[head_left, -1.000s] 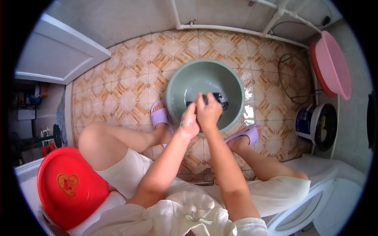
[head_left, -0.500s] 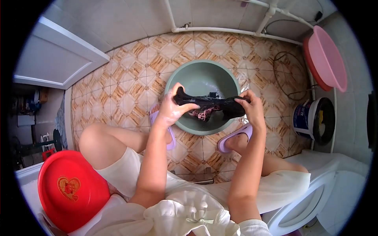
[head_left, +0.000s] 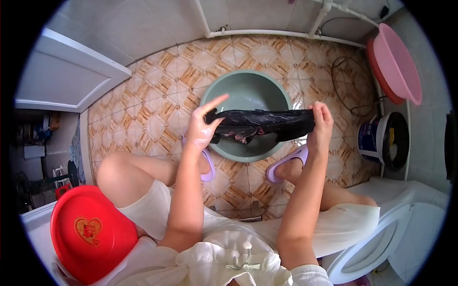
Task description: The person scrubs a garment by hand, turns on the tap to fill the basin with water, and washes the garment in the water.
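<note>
A wet black garment [head_left: 281, 125] with a pink patterned patch is stretched level between my two hands, over a grey-green basin [head_left: 214, 90] on the floor. My left hand [head_left: 199, 128], with suds on it, holds the garment's left end; its thumb and forefinger are spread apart and its other fingers are hidden. At the right end, my right hand [head_left: 322, 119] pinches the edge of the cloth with its fingers closed. Part of the basin's inside shows behind the cloth.
A red basin [head_left: 114, 224] with a gold heart stands at my left. On the right are a pink basin [head_left: 396, 64], a bucket [head_left: 372, 138] and a white toilet [head_left: 367, 255]. A hose [head_left: 336, 88] lies on the tiles. A white door [head_left: 71, 71] is at upper left.
My right hand has moved right and slightly up, drawing the garment out longer and flatter. The left forefinger has stretched out away from the thumb.
</note>
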The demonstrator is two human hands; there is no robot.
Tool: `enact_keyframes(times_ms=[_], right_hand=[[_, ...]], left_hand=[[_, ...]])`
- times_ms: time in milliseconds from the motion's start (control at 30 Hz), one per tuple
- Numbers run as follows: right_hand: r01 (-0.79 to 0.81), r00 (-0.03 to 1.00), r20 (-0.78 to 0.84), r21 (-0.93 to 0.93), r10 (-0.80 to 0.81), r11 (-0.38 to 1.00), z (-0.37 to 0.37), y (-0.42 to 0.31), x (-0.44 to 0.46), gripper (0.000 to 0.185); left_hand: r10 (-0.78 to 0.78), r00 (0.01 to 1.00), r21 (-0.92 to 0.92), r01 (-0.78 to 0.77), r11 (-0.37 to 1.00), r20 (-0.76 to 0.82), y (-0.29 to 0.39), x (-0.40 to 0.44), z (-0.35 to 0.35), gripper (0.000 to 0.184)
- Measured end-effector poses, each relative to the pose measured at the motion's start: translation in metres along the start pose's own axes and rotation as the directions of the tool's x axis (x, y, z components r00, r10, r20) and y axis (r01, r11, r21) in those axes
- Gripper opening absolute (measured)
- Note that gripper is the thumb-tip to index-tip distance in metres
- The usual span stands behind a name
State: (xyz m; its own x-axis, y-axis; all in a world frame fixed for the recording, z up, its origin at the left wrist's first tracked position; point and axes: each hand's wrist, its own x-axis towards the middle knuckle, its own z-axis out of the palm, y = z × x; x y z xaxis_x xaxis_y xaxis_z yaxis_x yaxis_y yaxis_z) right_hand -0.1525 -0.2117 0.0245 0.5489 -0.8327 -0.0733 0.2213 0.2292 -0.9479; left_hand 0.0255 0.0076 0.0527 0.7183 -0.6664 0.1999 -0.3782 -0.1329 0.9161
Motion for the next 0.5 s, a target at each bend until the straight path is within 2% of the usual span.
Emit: enact_keyframes(times_ms=[33,67,100,133,167,233,267,300,333,367,433,467,500], right_hand=[[0.031,0.999,0.019,-0.005,-0.031,0.999,-0.005,-0.002,0.003,0.014],[0.030,0.999,0.018,-0.007,-0.030,1.000,-0.007,-0.002,0.005,0.014],[-0.067,0.994,0.075,-0.184,0.082,0.981,-0.007,-0.004,0.006,0.018],[-0.151,0.973,0.111,-0.358,0.203,0.921,-0.006,-0.006,0.006,0.025],[-0.153,0.973,0.111,-0.357,0.205,0.921,-0.004,-0.004,0.003,0.025],[0.048,0.889,0.399,-0.565,0.222,0.824,0.013,-0.003,-0.010,0.045],[0.113,0.849,0.472,-0.600,0.236,0.792,0.016,0.009,-0.015,0.053],[0.182,0.802,0.541,-0.626,0.253,0.758,0.019,0.018,-0.018,0.061],[0.187,0.789,0.461,-0.810,0.406,0.556,0.020,0.021,-0.019,0.047],[0.186,0.789,0.461,-0.809,0.405,0.558,0.019,0.027,-0.018,0.047],[0.140,0.854,0.489,-0.543,0.176,0.828,0.017,0.038,-0.015,0.035],[0.180,0.865,0.500,-0.377,0.037,0.909,0.020,0.039,-0.015,0.026],[0.179,0.866,0.499,-0.377,0.036,0.909,0.030,0.031,-0.017,0.026]], left_hand=[[-0.002,1.000,-0.003,0.002,1.000,0.002,-0.008,-0.002,-0.002,0.035],[-0.111,0.991,-0.014,0.112,0.994,0.072,-0.014,-0.004,-0.005,0.027],[-0.217,0.966,-0.015,0.221,0.975,0.144,-0.021,-0.005,-0.005,0.020],[-0.274,0.959,-0.057,0.278,0.959,0.066,-0.026,-0.006,-0.001,0.017],[-0.275,0.959,-0.055,0.279,0.959,0.067,-0.030,-0.008,0.000,0.017],[-0.378,0.924,-0.259,0.378,0.889,0.053,-0.012,-0.005,0.001,0.016],[-0.381,0.923,-0.254,0.382,0.889,0.054,-0.004,-0.003,0.001,0.016],[-0.425,0.904,-0.360,0.413,0.837,0.049,0.003,0.000,0.000,0.016],[-0.466,0.883,-0.462,0.434,0.774,0.049,0.007,0.001,0.000,0.017],[-0.466,0.883,-0.459,0.434,0.775,0.049,0.006,0.001,0.000,0.017],[-0.509,0.860,-0.577,0.430,0.694,0.029,-0.001,0.001,0.003,0.019],[-0.447,0.894,-0.481,0.377,0.791,-0.035,-0.021,-0.001,0.006,0.024],[-0.447,0.894,-0.480,0.378,0.792,-0.034,-0.037,-0.004,0.011,0.024]])
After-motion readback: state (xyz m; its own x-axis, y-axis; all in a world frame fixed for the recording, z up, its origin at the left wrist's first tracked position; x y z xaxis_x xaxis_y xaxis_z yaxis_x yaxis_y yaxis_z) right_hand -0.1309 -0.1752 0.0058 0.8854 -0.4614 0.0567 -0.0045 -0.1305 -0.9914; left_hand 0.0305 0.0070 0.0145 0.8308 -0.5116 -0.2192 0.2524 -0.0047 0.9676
